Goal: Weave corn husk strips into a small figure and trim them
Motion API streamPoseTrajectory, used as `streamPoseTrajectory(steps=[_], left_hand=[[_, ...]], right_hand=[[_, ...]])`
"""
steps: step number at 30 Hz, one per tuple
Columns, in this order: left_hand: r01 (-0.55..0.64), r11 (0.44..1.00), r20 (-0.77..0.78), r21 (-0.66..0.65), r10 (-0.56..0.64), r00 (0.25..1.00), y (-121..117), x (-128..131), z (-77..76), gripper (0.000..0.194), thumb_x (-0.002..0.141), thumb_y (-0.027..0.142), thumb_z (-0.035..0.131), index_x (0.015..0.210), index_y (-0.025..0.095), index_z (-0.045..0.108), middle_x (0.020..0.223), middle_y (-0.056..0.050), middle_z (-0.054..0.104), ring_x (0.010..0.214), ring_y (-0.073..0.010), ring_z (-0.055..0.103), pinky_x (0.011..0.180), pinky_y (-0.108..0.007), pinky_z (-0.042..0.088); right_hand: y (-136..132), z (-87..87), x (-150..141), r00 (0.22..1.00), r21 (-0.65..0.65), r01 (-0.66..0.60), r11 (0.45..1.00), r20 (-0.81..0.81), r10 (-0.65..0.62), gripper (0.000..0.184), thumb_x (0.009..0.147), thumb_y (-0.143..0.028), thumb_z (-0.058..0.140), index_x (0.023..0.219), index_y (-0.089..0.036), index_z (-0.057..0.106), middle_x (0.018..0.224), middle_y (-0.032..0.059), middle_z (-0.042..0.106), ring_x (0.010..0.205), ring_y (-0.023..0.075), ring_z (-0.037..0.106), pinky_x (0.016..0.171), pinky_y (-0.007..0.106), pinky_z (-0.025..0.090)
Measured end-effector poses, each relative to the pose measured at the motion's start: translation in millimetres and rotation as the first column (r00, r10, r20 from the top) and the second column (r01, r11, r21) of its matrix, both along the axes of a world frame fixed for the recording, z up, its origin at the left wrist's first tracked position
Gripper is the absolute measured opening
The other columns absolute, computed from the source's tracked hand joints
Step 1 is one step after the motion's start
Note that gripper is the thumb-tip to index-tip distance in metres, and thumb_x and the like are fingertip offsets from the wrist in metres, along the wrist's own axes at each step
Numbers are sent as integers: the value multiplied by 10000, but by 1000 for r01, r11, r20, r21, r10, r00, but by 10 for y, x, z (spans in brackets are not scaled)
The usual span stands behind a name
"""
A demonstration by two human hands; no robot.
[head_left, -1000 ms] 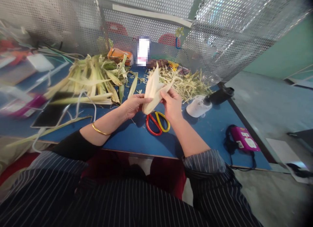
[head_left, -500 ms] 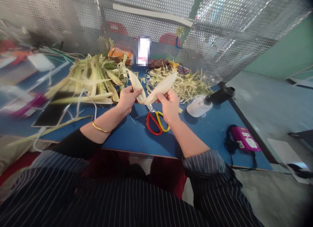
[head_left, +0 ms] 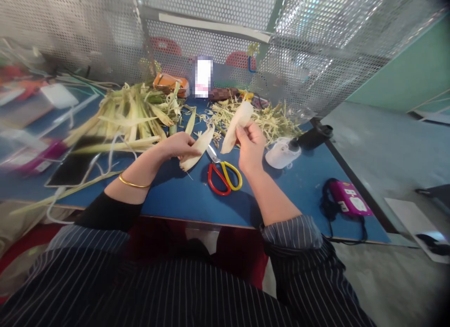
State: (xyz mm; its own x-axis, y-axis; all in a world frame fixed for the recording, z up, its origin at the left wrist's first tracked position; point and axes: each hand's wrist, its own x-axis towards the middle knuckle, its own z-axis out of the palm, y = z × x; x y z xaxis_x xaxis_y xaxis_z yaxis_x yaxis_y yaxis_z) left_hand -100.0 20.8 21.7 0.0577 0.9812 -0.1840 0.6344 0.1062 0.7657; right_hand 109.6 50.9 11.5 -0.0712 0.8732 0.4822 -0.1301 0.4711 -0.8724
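Observation:
Between the fingers of my left hand (head_left: 178,145) is a pale corn husk (head_left: 201,151), its pointed tip aimed up and right. My right hand (head_left: 251,146) pinches another pale husk piece (head_left: 238,121) that stands nearly upright above the table. The two pieces are apart. Below them lie scissors (head_left: 221,170) with one red and one yellow handle loop, blades toward the far side, touched by neither hand. Beyond my left hand is a heap of long husks (head_left: 131,109). Behind my right hand spreads a pile of thin shredded strips (head_left: 277,120).
On the blue table (head_left: 197,207) stand a white thread spool (head_left: 283,153), a black cylinder (head_left: 316,137) and a magenta box (head_left: 353,198) with a black cord. A dark tablet-like slab (head_left: 75,163) and white cable lie left. A perforated metal screen (head_left: 211,41) closes the back.
My hands have drawn apart, and the husk pieces that met at their lower ends are now separate. My left hand has lowered and turned its piece; the right piece stands more upright.

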Motion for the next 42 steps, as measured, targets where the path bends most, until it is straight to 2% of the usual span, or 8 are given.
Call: streamPoseTrajectory(steps=[2,5,13,20,28,32,35,42], left_hand=[[-90,969,-62,230,107,992,-44,20,80,204,601,363,769,595,175,689,514,-11,580,515,-151,549,486,-252,386],[-282,793,195,540,208,958,-74,113,121,247,726,394,689,832,175,733,764,-51,692,720,-162,615,617,-252,455],[-364,871,683,329,47,729,-125,300,37,204,716,346,720,713,147,674,668,-10,634,556,-77,516,520,-201,415],[-51,956,527,289,-114,842,-246,433,18,243,762,354,683,640,143,676,537,-12,575,487,-78,494,463,-211,364],[-272,917,379,293,150,913,-75,305,-104,286,797,376,610,607,166,649,554,-36,605,497,-109,518,506,-245,391],[-223,892,-30,394,255,966,54,92,-97,289,787,357,588,550,196,632,527,-29,582,554,-156,532,582,-292,382],[-255,838,-233,482,404,885,114,-83,-69,261,764,308,590,526,203,598,546,-46,560,673,-218,560,650,-333,371],[-367,785,-155,499,497,854,161,-278,-57,291,710,250,663,471,193,505,466,-20,454,751,-228,573,713,-337,382]], right_hand=[[-1,-5,3,999,8,-35,999,23,35,167,863,-408,562,862,-242,573,670,-31,494,559,100,465,526,243,421],[-38,-1,-12,990,-6,-117,993,83,118,158,852,-385,579,843,-228,596,670,-25,507,578,105,462,544,249,410],[-253,4,-128,821,-191,-369,910,391,415,247,797,-437,638,761,-196,595,654,-22,544,608,120,488,605,278,421],[-203,-8,-112,958,-289,-265,920,34,286,226,759,-443,680,789,-220,659,725,-8,623,655,129,567,641,292,493],[100,40,79,990,-144,128,981,-45,-136,220,808,-411,604,706,-217,583,546,-60,456,446,68,385,424,226,287],[277,210,325,953,-14,239,971,-186,-237,212,838,-399,556,735,-215,534,710,-16,601,437,63,430,408,238,279],[357,327,550,910,21,327,945,-276,-309,169,862,-371,521,765,-232,515,787,13,644,447,79,480,411,255,317],[393,455,837,800,3,469,883,-424,-423,146,881,-312,511,745,-258,509,818,24,628,597,124,649,438,242,384]])
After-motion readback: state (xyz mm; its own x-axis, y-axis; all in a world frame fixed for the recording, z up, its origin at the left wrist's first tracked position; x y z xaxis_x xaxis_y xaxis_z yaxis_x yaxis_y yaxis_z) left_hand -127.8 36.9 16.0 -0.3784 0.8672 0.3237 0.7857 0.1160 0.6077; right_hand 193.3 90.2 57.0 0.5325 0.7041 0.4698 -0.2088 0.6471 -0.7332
